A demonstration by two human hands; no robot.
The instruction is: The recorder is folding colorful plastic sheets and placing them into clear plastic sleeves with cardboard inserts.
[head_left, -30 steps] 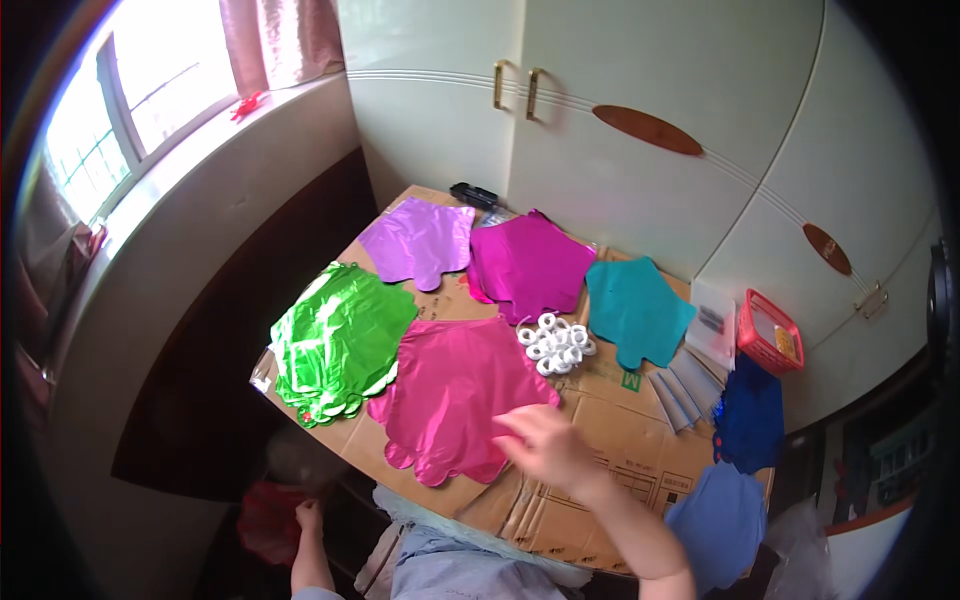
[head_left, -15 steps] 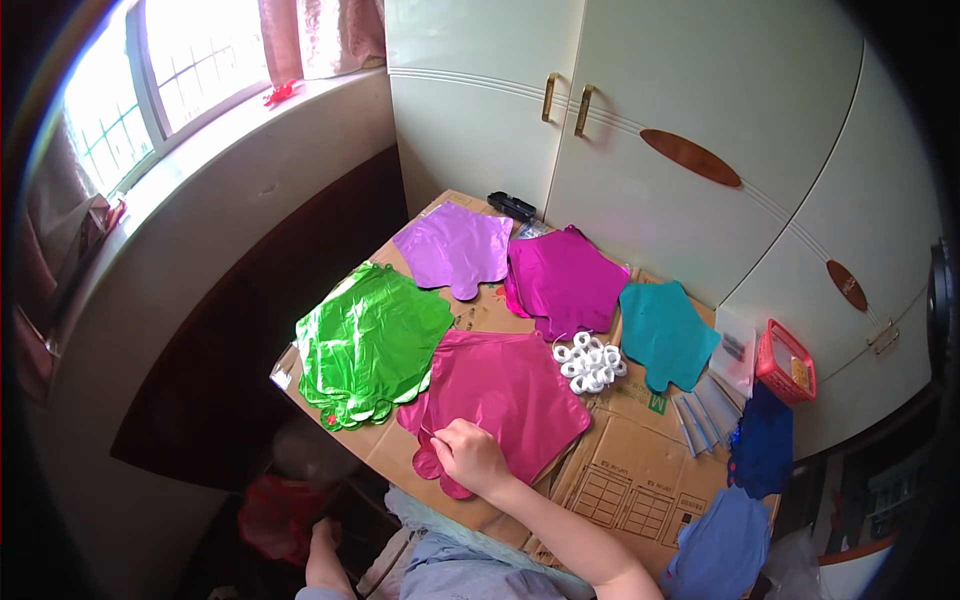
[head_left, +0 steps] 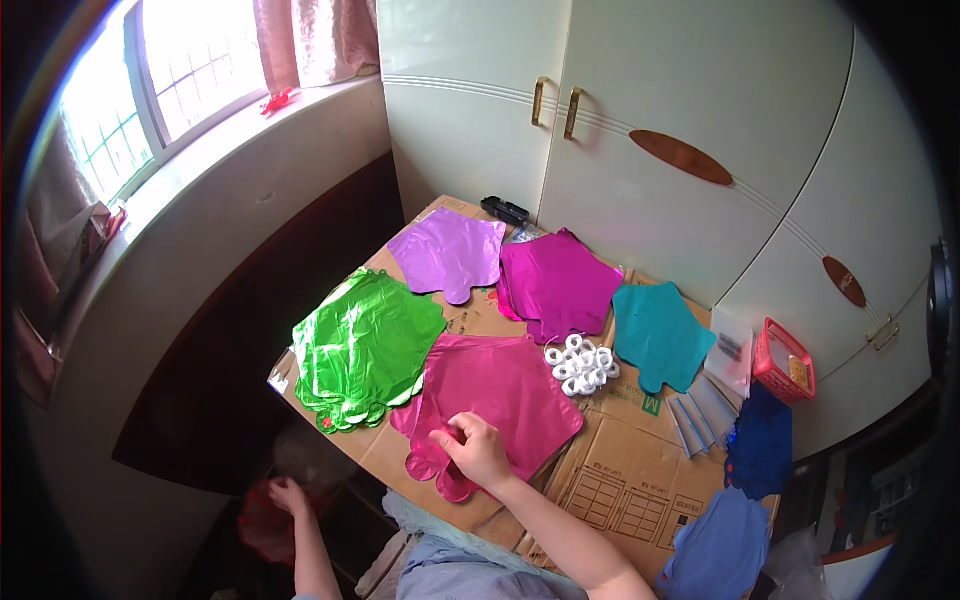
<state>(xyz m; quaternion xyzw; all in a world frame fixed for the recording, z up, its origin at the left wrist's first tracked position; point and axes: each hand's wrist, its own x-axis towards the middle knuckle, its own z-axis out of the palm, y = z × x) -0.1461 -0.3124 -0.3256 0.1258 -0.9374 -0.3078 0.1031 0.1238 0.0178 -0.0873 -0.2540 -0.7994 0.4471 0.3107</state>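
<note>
A stack of deflated pink star-shaped foil balloons (head_left: 515, 385) lies at the table's near middle. My right hand (head_left: 478, 452) is closed over its near left part, with a bit of pink foil pinched up between thumb and fingers. Low on the left, below table height, my left hand (head_left: 290, 496) has its fingers curled at the rim of a red plastic bag (head_left: 262, 525); its fingertips are partly hidden. Beside the pink stack lie green foil balloons (head_left: 368, 340) to the left and a bunch of white ribbon rolls (head_left: 582, 366) to the right.
Cardboard (head_left: 620, 460) covers the table. Toward the back lie lilac (head_left: 448, 250), purple (head_left: 560, 285) and teal foil balloons (head_left: 662, 335). At the right are clear packets (head_left: 697, 420), a red basket (head_left: 783, 362), dark blue (head_left: 760, 445) and light blue foil (head_left: 718, 550). White cabinets (head_left: 690, 80) stand behind.
My left hand has moved up and left onto the red bag. My right hand has shifted slightly, and pink foil now shows raised in its fingers.
</note>
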